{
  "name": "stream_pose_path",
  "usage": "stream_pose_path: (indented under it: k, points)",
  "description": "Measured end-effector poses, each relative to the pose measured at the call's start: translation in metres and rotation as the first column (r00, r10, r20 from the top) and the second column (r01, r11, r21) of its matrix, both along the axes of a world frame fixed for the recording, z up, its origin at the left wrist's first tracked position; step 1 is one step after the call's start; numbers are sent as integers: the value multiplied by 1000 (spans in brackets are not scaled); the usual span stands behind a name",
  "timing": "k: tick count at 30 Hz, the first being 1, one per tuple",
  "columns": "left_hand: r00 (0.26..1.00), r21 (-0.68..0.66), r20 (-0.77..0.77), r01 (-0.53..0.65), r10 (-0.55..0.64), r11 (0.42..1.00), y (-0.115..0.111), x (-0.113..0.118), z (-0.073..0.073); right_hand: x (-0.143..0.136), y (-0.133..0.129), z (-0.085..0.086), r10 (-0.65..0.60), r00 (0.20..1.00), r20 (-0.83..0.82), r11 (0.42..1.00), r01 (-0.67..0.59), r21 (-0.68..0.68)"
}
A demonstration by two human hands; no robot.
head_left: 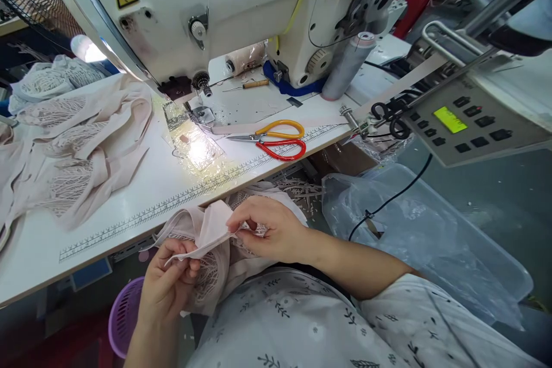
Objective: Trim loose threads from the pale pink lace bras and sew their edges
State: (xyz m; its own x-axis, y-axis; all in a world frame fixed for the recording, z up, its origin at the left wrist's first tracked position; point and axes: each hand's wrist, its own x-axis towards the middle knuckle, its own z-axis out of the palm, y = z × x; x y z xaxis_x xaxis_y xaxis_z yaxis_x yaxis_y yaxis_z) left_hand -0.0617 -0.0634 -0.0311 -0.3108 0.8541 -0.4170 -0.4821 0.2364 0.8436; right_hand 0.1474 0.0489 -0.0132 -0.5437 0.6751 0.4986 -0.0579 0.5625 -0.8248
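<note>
A pale pink lace garment piece (214, 223) lies across my lap, partly raised between both hands in front of the table edge. My left hand (170, 276) pinches its edge at the left, thumb on top. With thumb and forefinger, my right hand (269, 227) grips the same edge farther right. The fabric between them is folded into a narrow strip. Just beyond, scissors (282, 149) with one orange and one red handle lie on the sewing table (129, 227). Behind them stands a white sewing machine (241, 6), its lamp lighting the needle area.
Several similar lace pieces (81, 144) are heaped on the table's left. A grey thread cone (349, 66) and an awl (254, 85) sit by the machine. A control panel (478, 121) juts in at right, above a clear plastic bin (431, 230). A purple basket (123, 316) stands below.
</note>
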Motion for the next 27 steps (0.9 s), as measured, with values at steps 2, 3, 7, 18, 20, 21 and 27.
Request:
stream_pose_path:
  k: [2,3,7,18,20,21,27]
  points:
    - [1000,-11,12,-3,3,1000,0,2,1,1,0,1,8,1000,-7,995,-8,-97]
    - [1000,-19,23,-16,16,1000,1,4,2,1,0,1,16,1000,-6,989,-16,-146]
    - [992,-76,83,-94,100,993,3,16,13,2,1,3,34,999,3,958,-32,-285]
    - [989,-152,112,-78,96,985,5,18,11,1,4,3,46,999,11,933,-39,-357]
    - [997,-121,20,-76,79,990,6,17,14,4,8,4,32,998,60,956,-13,-294]
    - [997,-91,-45,-73,69,993,7,17,16,7,11,6,22,996,81,971,-2,-239]
    - [895,70,-442,-39,66,997,22,7,40,5,30,31,67,996,64,988,-75,137]
